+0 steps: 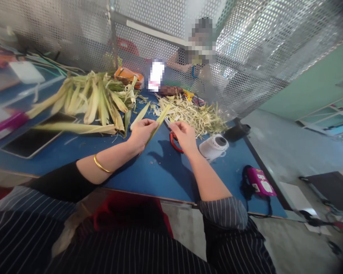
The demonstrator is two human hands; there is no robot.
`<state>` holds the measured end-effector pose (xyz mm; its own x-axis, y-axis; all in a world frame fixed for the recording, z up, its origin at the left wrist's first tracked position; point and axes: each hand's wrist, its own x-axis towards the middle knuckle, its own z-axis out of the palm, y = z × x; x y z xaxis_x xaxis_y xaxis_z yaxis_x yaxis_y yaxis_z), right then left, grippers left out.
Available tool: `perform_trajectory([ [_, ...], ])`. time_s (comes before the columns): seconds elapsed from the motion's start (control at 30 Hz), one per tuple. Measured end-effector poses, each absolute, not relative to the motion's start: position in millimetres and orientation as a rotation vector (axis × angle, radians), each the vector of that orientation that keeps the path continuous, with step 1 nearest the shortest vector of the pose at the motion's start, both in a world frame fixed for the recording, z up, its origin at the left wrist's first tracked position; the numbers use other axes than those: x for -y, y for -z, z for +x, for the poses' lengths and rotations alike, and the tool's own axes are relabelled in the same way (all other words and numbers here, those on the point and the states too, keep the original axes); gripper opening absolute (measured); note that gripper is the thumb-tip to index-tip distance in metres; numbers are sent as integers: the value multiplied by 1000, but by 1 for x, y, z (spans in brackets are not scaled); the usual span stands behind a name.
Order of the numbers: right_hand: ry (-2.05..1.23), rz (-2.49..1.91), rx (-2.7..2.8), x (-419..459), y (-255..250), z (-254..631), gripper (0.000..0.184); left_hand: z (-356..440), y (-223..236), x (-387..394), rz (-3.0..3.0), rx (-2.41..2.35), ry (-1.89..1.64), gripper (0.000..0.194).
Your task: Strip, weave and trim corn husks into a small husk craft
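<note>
My left hand (143, 134) pinches a pale green corn husk (162, 116), whose narrow strip slants up to the right past the fingertips and hangs below the hand. Close beside it, my right hand (185, 136) is closed, thumb against fingers; whatever lies between the fingertips is too small to make out. Red-handled scissors (175, 144) show partly under my right hand, mostly hidden by it. Beyond both hands spreads a heap of shredded husk strips (188, 112). A bundle of whole corn husks (93, 99) lies to the left.
A white cone of thread (214, 147) and a dark cylinder (237, 132) stand at right. A purple device (260, 182) with a black cord sits near the blue table's (131, 175) right edge. Behind are a lit phone (156, 75), an orange pack (129, 77) and a perforated metal screen (160, 49).
</note>
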<state>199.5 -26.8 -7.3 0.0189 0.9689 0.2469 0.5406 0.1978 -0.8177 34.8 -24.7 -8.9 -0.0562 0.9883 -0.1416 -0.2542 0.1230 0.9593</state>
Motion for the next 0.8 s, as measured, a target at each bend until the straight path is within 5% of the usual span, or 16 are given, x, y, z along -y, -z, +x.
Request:
perform_trajectory([
  [0.13,-1042,-1272,1326,32,11,184,39,45,16,37,1258,-1149,-1289,14],
  [0.4,-1140,-1173,1159,36,10,183,23,51,7,52,740,-891,-1026,13],
  [0.8,-988,-1228,1569,42,18,181,28,41,14,31,1060,-1062,-1205,24],
])
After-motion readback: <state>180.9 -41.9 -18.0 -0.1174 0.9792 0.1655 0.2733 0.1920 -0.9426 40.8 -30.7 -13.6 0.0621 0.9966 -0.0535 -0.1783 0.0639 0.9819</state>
